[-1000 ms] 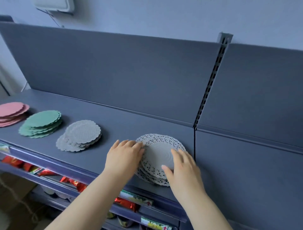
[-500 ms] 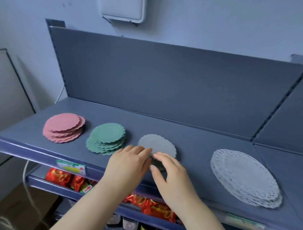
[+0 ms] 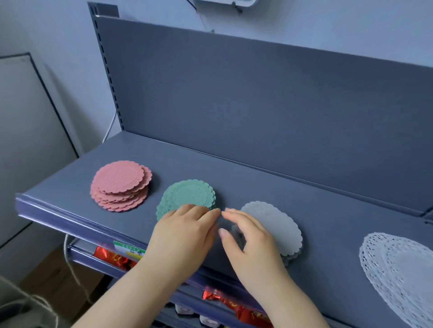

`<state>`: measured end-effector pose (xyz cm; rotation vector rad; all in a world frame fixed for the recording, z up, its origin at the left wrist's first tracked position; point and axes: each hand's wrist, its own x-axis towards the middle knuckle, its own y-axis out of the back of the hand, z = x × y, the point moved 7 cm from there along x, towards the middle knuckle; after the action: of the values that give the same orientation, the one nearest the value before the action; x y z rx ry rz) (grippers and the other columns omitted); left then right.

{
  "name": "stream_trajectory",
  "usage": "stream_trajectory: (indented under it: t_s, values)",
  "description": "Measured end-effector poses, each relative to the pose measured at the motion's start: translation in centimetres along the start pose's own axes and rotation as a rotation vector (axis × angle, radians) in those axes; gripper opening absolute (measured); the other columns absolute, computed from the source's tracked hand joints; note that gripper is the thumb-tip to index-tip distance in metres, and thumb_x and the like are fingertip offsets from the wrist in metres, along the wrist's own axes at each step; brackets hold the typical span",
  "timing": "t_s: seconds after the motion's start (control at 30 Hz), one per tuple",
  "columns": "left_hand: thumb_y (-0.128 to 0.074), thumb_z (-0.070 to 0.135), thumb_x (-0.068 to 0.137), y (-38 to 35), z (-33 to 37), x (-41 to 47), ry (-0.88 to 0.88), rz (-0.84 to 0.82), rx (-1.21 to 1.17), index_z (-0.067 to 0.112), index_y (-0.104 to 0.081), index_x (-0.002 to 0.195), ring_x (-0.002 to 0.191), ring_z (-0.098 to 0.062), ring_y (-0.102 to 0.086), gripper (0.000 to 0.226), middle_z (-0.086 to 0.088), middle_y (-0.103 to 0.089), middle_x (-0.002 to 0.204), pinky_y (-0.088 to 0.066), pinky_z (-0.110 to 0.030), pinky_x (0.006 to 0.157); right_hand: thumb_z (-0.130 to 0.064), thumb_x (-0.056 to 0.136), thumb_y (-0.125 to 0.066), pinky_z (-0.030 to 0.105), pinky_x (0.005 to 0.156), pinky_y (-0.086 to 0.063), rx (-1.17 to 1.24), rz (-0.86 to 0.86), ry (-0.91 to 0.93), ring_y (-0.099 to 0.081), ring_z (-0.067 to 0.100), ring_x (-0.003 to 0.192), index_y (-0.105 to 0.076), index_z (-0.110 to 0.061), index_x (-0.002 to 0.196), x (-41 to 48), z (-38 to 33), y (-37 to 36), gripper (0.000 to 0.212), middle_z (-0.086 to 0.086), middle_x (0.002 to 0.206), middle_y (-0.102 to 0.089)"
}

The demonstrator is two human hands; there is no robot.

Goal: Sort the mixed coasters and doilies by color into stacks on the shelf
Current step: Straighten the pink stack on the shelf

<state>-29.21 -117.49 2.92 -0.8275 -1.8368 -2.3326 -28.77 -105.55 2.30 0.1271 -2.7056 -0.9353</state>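
Four stacks lie in a row on the grey shelf (image 3: 234, 178): pink coasters (image 3: 120, 185) at the left, green coasters (image 3: 188, 197), grey coasters (image 3: 276, 224), and white lace doilies (image 3: 403, 274) at the right edge. My left hand (image 3: 185, 234) lies palm down over the front right edge of the green stack, holding nothing. My right hand (image 3: 251, 238) is curled at the left edge of the grey stack, thumb in front and fingers on top. Its fingertips are blurred, so a grip cannot be confirmed. The two hands' fingertips almost meet between those stacks.
The shelf's back panel (image 3: 257, 98) rises behind the stacks. A lower shelf holds red snack packets (image 3: 112, 257) behind a price label (image 3: 128, 250). A twine cord (image 3: 70, 269) hangs at the lower left. A wall-mounted white box (image 3: 225, 2) sits above.
My hands left the white doilies, went to the grey stack, and now shifted further left; the left hand now covers the green stack's edge. The view has swung left.
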Motion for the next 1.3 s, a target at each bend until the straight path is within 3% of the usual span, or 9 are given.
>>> stream_trajectory:
  t_s: [0.07, 0.27, 0.37, 0.6, 0.8, 0.9, 1.0, 1.07, 1.3]
  values:
    - [-0.042, 0.031, 0.082, 0.1, -0.3, 0.5, 0.004, -0.021, 0.01, 0.024, -0.069, 0.098, 0.072, -0.019, -0.064, 0.033, 0.011, -0.067, 0.084, -0.052, -0.032, 0.054, -0.021, 0.088, -0.058, 0.013, 0.098, -0.034, 0.025, -0.005, 0.005, -0.045, -0.012, 0.103, -0.058, -0.028, 0.118, 0.9, -0.1, 0.0, 0.031, -0.037, 0.113, -0.043]
    - [-0.043, 0.031, 0.085, -0.1, -2.4, 1.0, 0.04, -0.066, 0.027, 0.022, -0.068, 0.101, 0.077, -0.023, -0.065, 0.032, 0.007, -0.068, 0.088, -0.053, -0.037, 0.058, -0.021, 0.089, -0.056, 0.018, 0.101, -0.037, 0.064, -0.046, 0.028, -0.042, -0.009, 0.113, -0.058, -0.027, 0.119, 2.4, -0.2, -1.1, 0.031, -0.025, 0.118, -0.049]
    - [-0.043, 0.032, 0.085, -0.5, -3.9, 0.6, 0.052, -0.085, 0.031, 0.019, -0.07, 0.102, 0.078, -0.025, -0.066, 0.034, 0.005, -0.069, 0.09, -0.055, -0.037, 0.059, -0.023, 0.088, -0.057, 0.023, 0.101, -0.039, 0.062, -0.05, -0.003, -0.046, -0.005, 0.112, -0.057, -0.028, 0.119, 2.8, -0.2, -1.6, 0.031, -0.03, 0.115, -0.047]
    - [-0.042, 0.033, 0.086, 1.0, -9.4, 1.0, 0.078, -0.048, -0.011, 0.018, -0.07, 0.106, 0.085, -0.024, -0.065, 0.037, 0.004, -0.069, 0.097, -0.054, -0.031, 0.061, -0.025, 0.089, -0.056, 0.015, 0.098, -0.037, 0.021, -0.082, -0.055, -0.048, -0.006, 0.11, -0.055, -0.033, 0.12, 4.9, -2.4, -4.4, 0.032, -0.043, 0.105, -0.037]
    - [-0.042, 0.036, 0.086, 3.1, -17.8, 1.6, 0.1, -0.012, 0.034, 0.027, -0.07, 0.1, 0.09, -0.02, -0.063, 0.033, 0.009, -0.069, 0.101, -0.049, -0.026, 0.059, -0.023, 0.088, -0.058, 0.022, 0.103, -0.035, -0.016, -0.067, -0.057, -0.046, -0.002, 0.114, -0.054, -0.031, 0.123, 8.2, -6.7, -8.8, 0.036, -0.033, 0.113, -0.042]
    - [-0.042, 0.04, 0.085, 3.3, -22.3, 2.0, 0.138, -0.058, 0.023, 0.027, -0.068, 0.11, 0.096, -0.023, -0.064, 0.038, 0.007, -0.068, 0.107, -0.053, -0.032, 0.065, -0.03, 0.088, -0.059, 0.023, 0.104, -0.034, -0.043, -0.094, -0.143, -0.044, 0.002, 0.119, -0.046, -0.031, 0.13, 10.6, -7.7, -11.3, 0.044, -0.022, 0.122, -0.044]
    - [-0.046, 0.043, 0.094, 1.9, -25.6, 2.5, 0.215, -0.189, 0.002, 0.028, -0.052, 0.133, 0.119, -0.023, -0.051, 0.042, 0.005, -0.057, 0.128, -0.048, -0.036, 0.086, -0.039, 0.083, -0.063, 0.031, 0.107, -0.033, -0.064, -0.182, -0.263, -0.037, 0.009, 0.13, -0.034, -0.027, 0.139, 13.2, -8.0, -13.9, 0.064, -0.01, 0.143, -0.037]
    - [-0.043, 0.05, 0.093, 0.4, -26.9, 2.5, 0.265, -0.301, -0.082, 0.029, -0.033, 0.144, 0.128, -0.02, -0.041, 0.056, 0.004, -0.047, 0.139, -0.041, -0.035, 0.097, -0.045, 0.078, -0.068, 0.03, 0.105, -0.033, -0.172, -0.285, -0.348, -0.036, 0.015, 0.131, -0.029, -0.019, 0.14, 14.4, -8.0, -15.6, 0.078, -0.002, 0.145, -0.036]
    - [-0.039, 0.052, 0.094, -0.6, -27.3, 3.3, 0.182, -0.355, -0.173, 0.029, -0.014, 0.15, 0.127, -0.019, -0.038, 0.066, 0.002, -0.046, 0.136, -0.04, -0.032, 0.095, -0.059, 0.062, -0.073, 0.03, 0.088, -0.044, -0.347, -0.439, -0.53, -0.05, 0.018, 0.114, -0.041, -0.015, 0.13, 15.9, -7.5, -17.9, 0.086, -0.001, 0.129, -0.048]
